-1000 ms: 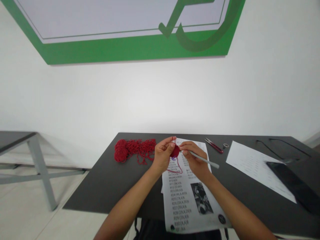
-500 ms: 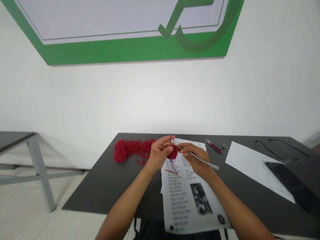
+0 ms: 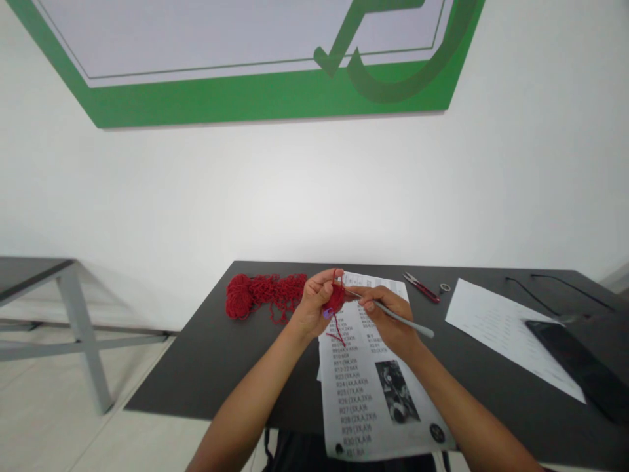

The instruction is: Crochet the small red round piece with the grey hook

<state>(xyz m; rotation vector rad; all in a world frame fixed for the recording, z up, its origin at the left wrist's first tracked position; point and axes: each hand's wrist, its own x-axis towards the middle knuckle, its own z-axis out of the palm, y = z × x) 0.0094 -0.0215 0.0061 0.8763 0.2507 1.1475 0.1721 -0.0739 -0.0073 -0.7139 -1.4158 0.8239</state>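
Between the fingers of my left hand (image 3: 316, 303) is a small red crocheted piece (image 3: 335, 298), with red yarn running up over the raised index finger. A purple marker (image 3: 328, 313) sits at its lower edge, and a loose red tail hangs below it. My right hand (image 3: 390, 316) is closed around a crochet hook (image 3: 403, 320) with a grey handle; the hook's tip reaches the red piece. Beneath both hands lies a printed sheet (image 3: 358, 393) with rows of text and a dark photo. Left of my hands rests a red yarn skein (image 3: 240, 298) on the dark table (image 3: 196, 373).
Small red thread snips (image 3: 421, 288) and a metal ring (image 3: 445, 288) lie at the back right. Farther right are another paper sheet (image 3: 486, 328), a black phone (image 3: 570, 360) and eyeglasses (image 3: 584, 292). A second table (image 3: 29, 278) stands at the far left.
The red piece has turned in my left fingers, its purple marker shifting left and slightly up. The view has shifted slightly.
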